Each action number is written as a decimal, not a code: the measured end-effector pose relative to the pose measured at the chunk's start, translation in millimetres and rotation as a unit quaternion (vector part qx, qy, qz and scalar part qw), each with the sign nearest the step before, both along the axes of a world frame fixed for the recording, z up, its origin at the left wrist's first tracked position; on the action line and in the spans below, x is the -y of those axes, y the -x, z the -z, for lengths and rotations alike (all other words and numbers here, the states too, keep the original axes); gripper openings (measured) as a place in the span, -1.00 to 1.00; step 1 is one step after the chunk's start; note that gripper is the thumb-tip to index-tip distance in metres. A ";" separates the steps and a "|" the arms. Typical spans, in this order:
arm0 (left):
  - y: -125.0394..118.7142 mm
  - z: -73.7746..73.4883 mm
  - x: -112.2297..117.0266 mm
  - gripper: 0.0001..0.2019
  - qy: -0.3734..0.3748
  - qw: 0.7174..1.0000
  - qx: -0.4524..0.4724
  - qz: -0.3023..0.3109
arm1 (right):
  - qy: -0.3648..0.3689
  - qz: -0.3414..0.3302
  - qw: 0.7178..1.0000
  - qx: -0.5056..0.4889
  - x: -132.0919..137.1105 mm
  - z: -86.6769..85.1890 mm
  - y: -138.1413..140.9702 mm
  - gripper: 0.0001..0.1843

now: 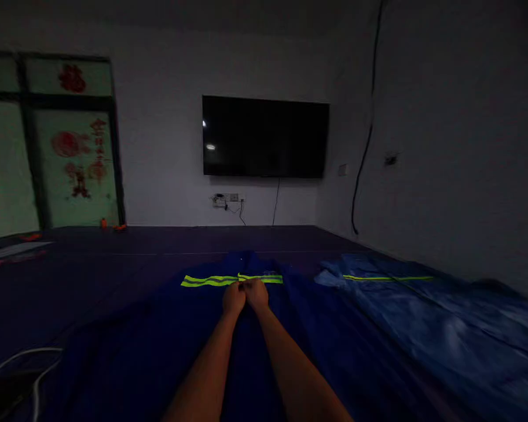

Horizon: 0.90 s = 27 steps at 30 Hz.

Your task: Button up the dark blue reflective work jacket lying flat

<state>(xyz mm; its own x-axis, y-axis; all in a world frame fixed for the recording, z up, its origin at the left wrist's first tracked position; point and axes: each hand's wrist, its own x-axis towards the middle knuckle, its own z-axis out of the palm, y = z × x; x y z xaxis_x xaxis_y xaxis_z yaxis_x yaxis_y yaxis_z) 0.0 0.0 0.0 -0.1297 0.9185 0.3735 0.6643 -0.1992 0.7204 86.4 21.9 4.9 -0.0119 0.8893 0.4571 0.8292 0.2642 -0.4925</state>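
Head view | here's the left hand (234, 299) right up against the right hand (257, 294), mid-front on the blue jacket (158, 346) | fingers bunched, too dark to tell if they're pinching | jacket spread beneath both, yellow stripe (211, 281) just beyond | paler garment (449, 334) off right

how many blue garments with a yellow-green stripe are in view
2. The dark blue garment lies beneath the left hand and right hand; the paler blue garment lies to its right, beside the wall. Any underneath would be hidden.
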 end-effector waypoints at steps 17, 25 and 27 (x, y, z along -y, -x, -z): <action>0.8 8.7 -12.9 -0.68 -0.012 1.000 0.009 0.002 | 0.026 -0.011 1.000 0.009 0.8 -1.4 0.0 -0.75; 0.2 10.1 -14.6 -0.68 -0.018 1.000 0.025 -0.004 | 0.036 -0.026 0.999 0.009 1.1 -2.5 0.1 -0.75; 0.6 10.2 -15.0 -0.67 -0.025 0.999 0.036 0.000 | 0.030 -0.024 0.999 0.016 1.0 -1.9 0.4 -0.76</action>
